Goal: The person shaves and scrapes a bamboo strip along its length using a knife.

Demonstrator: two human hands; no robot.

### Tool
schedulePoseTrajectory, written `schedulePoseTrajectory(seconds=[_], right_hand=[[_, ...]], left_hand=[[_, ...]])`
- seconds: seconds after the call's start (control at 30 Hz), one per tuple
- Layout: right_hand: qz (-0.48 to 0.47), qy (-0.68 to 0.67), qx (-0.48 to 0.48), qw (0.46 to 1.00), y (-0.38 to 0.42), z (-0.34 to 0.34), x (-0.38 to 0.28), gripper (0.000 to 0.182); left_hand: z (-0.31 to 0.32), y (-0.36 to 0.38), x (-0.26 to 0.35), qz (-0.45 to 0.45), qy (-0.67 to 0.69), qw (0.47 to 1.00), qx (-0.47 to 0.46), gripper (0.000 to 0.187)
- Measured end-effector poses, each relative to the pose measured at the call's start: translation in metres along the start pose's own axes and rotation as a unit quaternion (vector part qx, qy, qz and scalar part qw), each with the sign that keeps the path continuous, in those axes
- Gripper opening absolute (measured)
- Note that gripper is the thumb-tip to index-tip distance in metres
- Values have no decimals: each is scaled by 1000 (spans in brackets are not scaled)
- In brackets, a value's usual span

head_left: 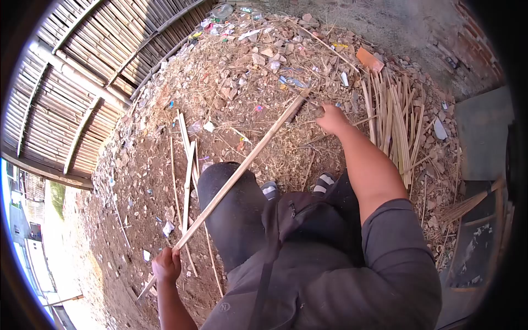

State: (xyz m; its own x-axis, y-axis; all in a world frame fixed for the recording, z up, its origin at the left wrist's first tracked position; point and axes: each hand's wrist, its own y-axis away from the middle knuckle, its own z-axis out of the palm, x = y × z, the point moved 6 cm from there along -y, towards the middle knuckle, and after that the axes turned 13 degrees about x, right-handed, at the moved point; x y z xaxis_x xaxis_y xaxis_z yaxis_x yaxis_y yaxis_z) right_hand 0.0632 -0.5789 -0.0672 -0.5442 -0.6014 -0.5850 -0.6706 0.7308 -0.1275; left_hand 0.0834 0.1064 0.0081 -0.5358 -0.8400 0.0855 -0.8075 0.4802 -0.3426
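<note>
My left hand (166, 265) is closed around the lower end of a long bamboo strip (236, 175). The strip runs diagonally up across my raised knee, and its far end reaches close to my right hand (331, 119). That hand is closed on the handle of a small knife-like tool (313, 103); its thin dark blade lies against or just beside the strip's far end. Contact there is too small to make out. Several loose bamboo strips (186, 165) lie on the ground to the left of my knee.
A pile of split bamboo strips (393, 121) lies at the right, below an orange brick (369, 59). Rubble and litter cover the ground (264, 60). A bamboo fence (71, 82) stands at the left, a wall (396, 27) at the back, and a grey panel (484, 132) at the right.
</note>
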Motion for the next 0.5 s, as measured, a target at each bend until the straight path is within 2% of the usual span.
schedulePoseTrajectory(seconds=[0.07,0.13,0.23,0.27,0.3,0.37,0.4,0.5], right_hand=[[-41,17,-1,999,-3,-2,-3,32],[-62,19,-26,998,15,-32,-48,31],[-274,95,-17,957,30,-25,-73,34],[-249,109,-40,962,26,-27,-67,31],[-154,66,-20,986,19,-21,-41,30],[25,-21,45,998,-11,-11,16,28],[46,-19,62,997,-11,-21,14,28],[-41,12,-2,999,-2,-28,-14,28]], left_hand=[[-5,0,-3,-4,-4,1000,-4,35],[1,7,-11,1,8,1000,-12,36],[10,11,-14,-6,31,999,-17,35],[14,14,-16,-13,36,999,-15,35],[13,16,-18,-19,41,999,-11,34],[15,12,-18,-14,10,1000,-8,34],[8,11,-16,-24,10,999,-20,34],[7,14,-12,-6,43,999,-18,34]])
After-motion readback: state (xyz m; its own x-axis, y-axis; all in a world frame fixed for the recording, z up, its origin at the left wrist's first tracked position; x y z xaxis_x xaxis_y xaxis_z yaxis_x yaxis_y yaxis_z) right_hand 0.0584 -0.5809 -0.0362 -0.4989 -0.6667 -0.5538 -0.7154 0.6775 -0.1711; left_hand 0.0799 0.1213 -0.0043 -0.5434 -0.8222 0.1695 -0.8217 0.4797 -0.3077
